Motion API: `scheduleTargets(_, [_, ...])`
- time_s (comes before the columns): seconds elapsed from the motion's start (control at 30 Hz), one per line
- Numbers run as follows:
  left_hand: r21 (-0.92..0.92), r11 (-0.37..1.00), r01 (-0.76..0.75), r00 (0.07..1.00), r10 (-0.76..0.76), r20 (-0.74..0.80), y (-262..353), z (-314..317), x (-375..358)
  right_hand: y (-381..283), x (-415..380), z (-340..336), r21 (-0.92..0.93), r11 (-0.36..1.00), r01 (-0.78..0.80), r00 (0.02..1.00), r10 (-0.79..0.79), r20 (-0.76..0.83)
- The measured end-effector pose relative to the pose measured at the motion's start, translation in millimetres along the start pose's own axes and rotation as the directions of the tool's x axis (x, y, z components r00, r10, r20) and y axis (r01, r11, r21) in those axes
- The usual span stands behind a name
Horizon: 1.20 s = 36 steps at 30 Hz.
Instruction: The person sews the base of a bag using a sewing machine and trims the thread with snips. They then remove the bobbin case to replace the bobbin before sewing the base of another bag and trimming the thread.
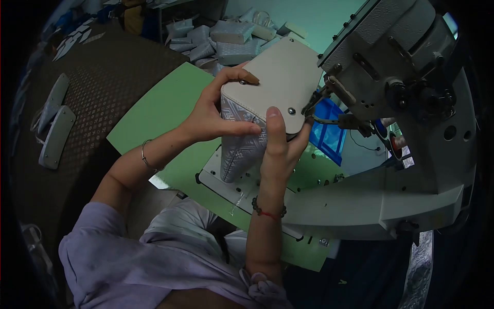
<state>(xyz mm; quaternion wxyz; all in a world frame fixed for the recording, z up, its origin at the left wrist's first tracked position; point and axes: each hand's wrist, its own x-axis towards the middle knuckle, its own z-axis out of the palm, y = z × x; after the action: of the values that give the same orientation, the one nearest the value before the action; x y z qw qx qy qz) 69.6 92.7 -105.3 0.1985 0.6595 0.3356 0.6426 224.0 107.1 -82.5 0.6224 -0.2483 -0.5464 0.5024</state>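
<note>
Both hands hold a silver patterned bag (239,149) with a flat cream base (275,77) turned upward. My left hand (213,110) grips the bag's left side, its thumb along the stitched edge and a fingertip on the base near a metal stud. On the near right corner, my right hand (280,141) has its thumb beside another stud, with its other fingers mostly hidden behind the bag. The corner is close to the needle area of a large sewing machine (401,67); whether they touch is hard to tell.
The green tabletop (154,110) surrounds the machine's bed. A blue tray (327,129) lies behind the machine head. Many silver bags (231,44) are piled at the back. Two bag pieces (58,136) rest on the brown patterned surface (98,87) at left.
</note>
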Motion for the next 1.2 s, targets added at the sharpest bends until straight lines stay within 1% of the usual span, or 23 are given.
scheduleTargets(0.13, [-0.023,0.999,-0.037,0.999,0.037,-0.023,-10,2,11,10,12,-2,0.003,0.998,0.059,0.998,-0.059,-0.013])
scheduleTargets(0.2, [0.054,0.995,-0.08,0.996,0.082,-0.033,-13,2,16,12,17,-2,-0.001,0.997,0.079,0.997,-0.079,0.004])
scheduleTargets(0.23, [0.052,0.995,-0.08,0.996,0.081,-0.034,-13,2,18,12,19,-3,-0.003,0.995,0.097,0.995,-0.097,0.021])
scheduleTargets(0.33, [0.084,0.996,-0.043,0.999,0.046,-0.03,-7,0,23,14,21,-4,0.012,0.997,0.079,0.997,-0.079,0.005])
scheduleTargets(0.4, [0.213,0.977,0.004,0.997,-0.019,0.071,3,-7,29,14,23,-4,-0.015,0.998,0.064,0.998,-0.064,0.001])
scheduleTargets(0.43, [0.21,0.978,0.008,0.997,-0.023,0.069,9,-10,37,15,24,-4,-0.041,0.998,0.053,0.999,-0.053,-0.001])
scheduleTargets(0.47, [0.317,0.949,-0.006,0.979,-0.059,0.194,17,-15,47,14,25,-1,-0.043,0.998,0.051,0.999,-0.051,-0.001])
scheduleTargets(0.5, [0.417,0.909,-0.032,0.944,-0.109,0.311,23,-20,58,14,24,3,-0.021,0.994,0.107,0.994,-0.107,-0.011])
scheduleTargets(0.53, [0.417,0.909,-0.029,0.945,-0.111,0.308,26,-21,71,14,24,3,0.002,0.987,0.163,0.986,-0.163,-0.02])
scheduleTargets(0.57, [0.47,0.858,-0.205,0.863,-0.068,0.501,27,-20,87,14,25,3,0.0,0.988,0.157,0.987,-0.157,-0.017])
scheduleTargets(0.6, [0.479,0.792,-0.379,0.738,-0.054,0.672,27,-19,103,15,26,2,0.015,0.99,0.143,0.989,-0.143,-0.022])
scheduleTargets(0.63, [0.408,0.815,-0.41,0.616,-0.083,0.784,25,-14,122,16,26,0,0.029,0.991,0.129,0.991,-0.128,-0.025])
scheduleTargets(0.67, [0.412,0.818,-0.401,0.622,-0.087,0.778,23,-8,132,17,27,0,0.027,0.992,0.121,0.993,-0.12,-0.017])
scheduleTargets(0.73, [0.316,0.835,-0.451,0.39,-0.135,0.911,19,0,144,19,27,-1,-0.019,0.982,0.188,0.98,-0.189,-0.059])
scheduleTargets(0.77, [0.322,0.837,-0.444,0.396,-0.139,0.908,16,1,145,19,28,-1,-0.019,0.983,0.181,0.982,-0.182,-0.053])
scheduleTargets(0.83, [0.233,0.873,-0.428,0.427,-0.032,0.904,10,3,141,17,29,-1,-0.004,0.99,0.14,0.99,-0.14,-0.022])
scheduleTargets(0.87, [0.229,0.876,-0.425,0.437,-0.023,0.899,9,3,141,18,29,-3,-0.005,0.991,0.132,0.991,-0.132,-0.022])
scheduleTargets(0.97, [0.294,0.857,-0.423,0.47,-0.07,0.88,7,1,135,20,31,-9,0.0,0.998,0.071,0.997,-0.071,0.016])
scheduleTargets(1.03, [0.339,0.839,-0.426,0.492,-0.1,0.865,8,1,131,19,32,-13,0.072,0.997,-0.029,0.997,0.024,0.074])
scheduleTargets(1.17, [0.42,0.79,-0.446,0.534,-0.141,0.834,12,5,120,11,32,-23,0.094,0.994,-0.05,0.993,0.04,0.108])
scheduleTargets(1.2, [0.439,0.788,-0.431,0.545,-0.161,0.823,13,6,117,8,32,-25,0.093,0.991,-0.091,0.986,0.077,0.151])
